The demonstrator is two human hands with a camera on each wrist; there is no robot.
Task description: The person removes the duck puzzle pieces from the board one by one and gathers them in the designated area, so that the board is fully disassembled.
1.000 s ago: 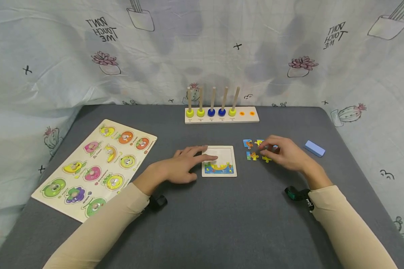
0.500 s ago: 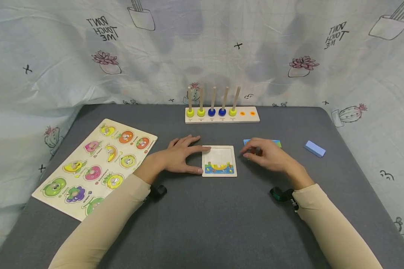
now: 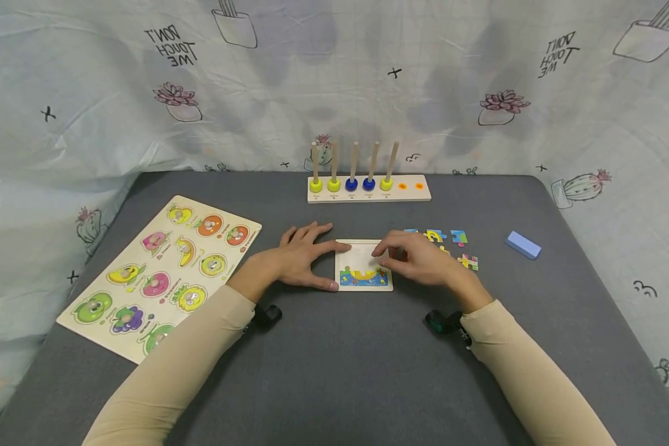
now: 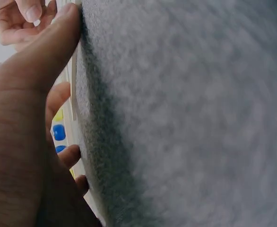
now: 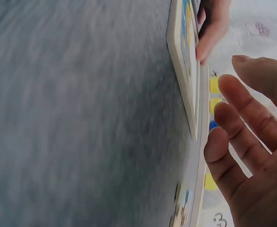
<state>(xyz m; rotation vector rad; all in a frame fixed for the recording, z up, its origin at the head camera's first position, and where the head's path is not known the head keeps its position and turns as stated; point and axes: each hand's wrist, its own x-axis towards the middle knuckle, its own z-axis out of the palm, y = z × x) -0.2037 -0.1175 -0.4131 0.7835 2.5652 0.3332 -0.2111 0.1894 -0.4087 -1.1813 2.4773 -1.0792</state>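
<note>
A small square puzzle tray (image 3: 362,249) lies mid-table, its lower part filled with blue water and yellow boat pieces. My left hand (image 3: 298,259) rests at its left side, fingers spread, with index fingertip and thumb at the frame. Over the tray's right edge, my right hand (image 3: 418,257) has thumb and index finger close together. A small pale puzzle piece (image 4: 37,22) shows between those fingertips in the left wrist view; its printed face is hidden. Several loose puzzle pieces (image 3: 459,236) lie just behind and right of the right hand, partly covered by it.
A large fruit puzzle board (image 3: 201,204) lies at the left, partly under the left forearm. At the back stands a wooden peg board (image 3: 393,197) with yellow and blue rings. A blue block (image 3: 523,245) sits at the right.
My right hand has moved left from the loose pieces to the tray's right edge. The left hand has drawn back from over the tray to its left side.
</note>
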